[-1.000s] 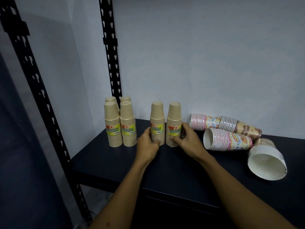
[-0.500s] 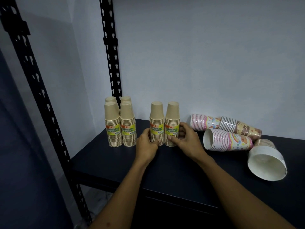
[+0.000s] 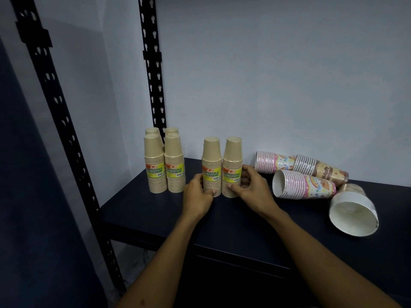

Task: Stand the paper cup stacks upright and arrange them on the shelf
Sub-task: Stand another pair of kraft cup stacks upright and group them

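Two tan cup stacks stand upright side by side in the middle of the dark shelf (image 3: 155, 214). My left hand (image 3: 198, 194) grips the left tan stack (image 3: 211, 161) near its base. My right hand (image 3: 251, 187) wraps around the right tan stack (image 3: 232, 161). Several more tan stacks (image 3: 164, 161) stand upright in a tight group at the back left. To the right, patterned stacks lie on their sides: a pink one (image 3: 273, 162), a brown one (image 3: 320, 168), a pink rainbow one (image 3: 304, 185) and a wide white-mouthed one (image 3: 353, 210).
Black perforated shelf posts (image 3: 153, 70) rise at the back left and at the front left (image 3: 64, 130). A pale wall closes off the back. The shelf's front edge runs below my wrists.
Both hands have pushed the two middle tan stacks together; the gap between them has closed and they have shifted slightly left.
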The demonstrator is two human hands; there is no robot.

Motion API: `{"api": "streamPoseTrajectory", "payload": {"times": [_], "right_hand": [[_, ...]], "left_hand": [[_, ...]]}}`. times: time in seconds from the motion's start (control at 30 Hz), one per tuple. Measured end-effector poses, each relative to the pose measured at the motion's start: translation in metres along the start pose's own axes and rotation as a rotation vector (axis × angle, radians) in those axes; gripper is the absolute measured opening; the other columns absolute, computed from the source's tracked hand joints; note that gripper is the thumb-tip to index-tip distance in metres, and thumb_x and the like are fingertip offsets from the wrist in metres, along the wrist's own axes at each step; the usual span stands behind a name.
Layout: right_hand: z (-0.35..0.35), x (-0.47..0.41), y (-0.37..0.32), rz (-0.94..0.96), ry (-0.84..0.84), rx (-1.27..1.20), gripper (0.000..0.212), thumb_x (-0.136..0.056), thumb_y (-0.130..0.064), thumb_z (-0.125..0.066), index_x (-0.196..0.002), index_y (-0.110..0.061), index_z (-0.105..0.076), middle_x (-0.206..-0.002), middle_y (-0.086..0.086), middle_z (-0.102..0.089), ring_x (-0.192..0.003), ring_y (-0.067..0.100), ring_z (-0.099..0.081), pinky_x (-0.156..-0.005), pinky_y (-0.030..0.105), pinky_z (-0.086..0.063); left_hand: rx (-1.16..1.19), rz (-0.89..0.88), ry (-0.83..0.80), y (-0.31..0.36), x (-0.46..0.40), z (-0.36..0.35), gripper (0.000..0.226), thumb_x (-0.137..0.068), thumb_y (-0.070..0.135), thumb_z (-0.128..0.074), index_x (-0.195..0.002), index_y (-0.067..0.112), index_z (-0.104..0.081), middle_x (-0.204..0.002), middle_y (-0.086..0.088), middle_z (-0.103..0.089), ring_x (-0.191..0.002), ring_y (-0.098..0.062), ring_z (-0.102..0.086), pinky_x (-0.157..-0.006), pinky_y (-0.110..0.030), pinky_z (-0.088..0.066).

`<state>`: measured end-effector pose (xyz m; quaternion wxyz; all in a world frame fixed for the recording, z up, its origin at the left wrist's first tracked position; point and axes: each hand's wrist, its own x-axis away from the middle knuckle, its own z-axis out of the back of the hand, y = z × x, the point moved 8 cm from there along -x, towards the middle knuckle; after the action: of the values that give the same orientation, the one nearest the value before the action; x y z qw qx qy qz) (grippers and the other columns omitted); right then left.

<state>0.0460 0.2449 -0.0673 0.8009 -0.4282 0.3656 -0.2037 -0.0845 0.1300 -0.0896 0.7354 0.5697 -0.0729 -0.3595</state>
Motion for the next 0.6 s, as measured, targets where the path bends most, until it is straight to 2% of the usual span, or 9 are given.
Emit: {"api": "streamPoseTrajectory", "payload": {"times": [0.2,0.33,0.5,0.6], "right_hand": [[-0.022,0.011,-0.013,0.030,-0.053,0.007,0.058,-0.077,-0.018,-0.078,-0.128,-0.018,-0.051,-0.114,-0.007,-0.066,-0.102,0.001,-0.064,-0.086,0.020,-0.053],[-0.045,0.016,-0.025,0.050,-0.094,-0.027,0.055,-0.078,-0.017,-0.078,-0.127,-0.019,-0.051,-0.114,-0.009,-0.066,-0.100,-0.004,-0.063,-0.080,0.011,-0.051],[-0.075,0.017,-0.041,0.091,-0.086,-0.007,0.055,-0.078,-0.022,-0.077,-0.127,-0.021,-0.052,-0.117,-0.003,-0.052,-0.102,0.005,-0.060,-0.082,0.018,-0.052],[-0.094,0.018,-0.049,0.091,-0.103,-0.029,0.055,-0.077,-0.023,-0.078,-0.126,-0.023,-0.052,-0.115,-0.003,-0.054,-0.101,0.005,-0.060,-0.085,0.022,-0.053]], "left_hand": [[-0.006,0.010,0.038,-0.007,0.025,0.030,0.048,-0.078,0.008,-0.074,-0.122,0.015,-0.056,-0.120,-0.002,-0.065,-0.112,-0.016,-0.061,-0.098,-0.036,-0.050],[-0.004,0.021,0.051,-0.014,0.034,0.058,0.051,-0.077,0.006,-0.075,-0.124,0.015,-0.057,-0.119,0.000,-0.066,-0.110,-0.013,-0.061,-0.094,-0.026,-0.047],[-0.025,0.054,0.072,-0.023,0.040,0.093,0.052,-0.077,0.005,-0.075,-0.125,0.014,-0.057,-0.120,-0.002,-0.066,-0.111,-0.014,-0.062,-0.094,-0.026,-0.048],[-0.034,0.065,0.084,-0.026,0.042,0.111,0.054,-0.076,0.001,-0.075,-0.127,0.010,-0.055,-0.121,-0.004,-0.066,-0.109,-0.013,-0.061,-0.091,-0.021,-0.046]]}}
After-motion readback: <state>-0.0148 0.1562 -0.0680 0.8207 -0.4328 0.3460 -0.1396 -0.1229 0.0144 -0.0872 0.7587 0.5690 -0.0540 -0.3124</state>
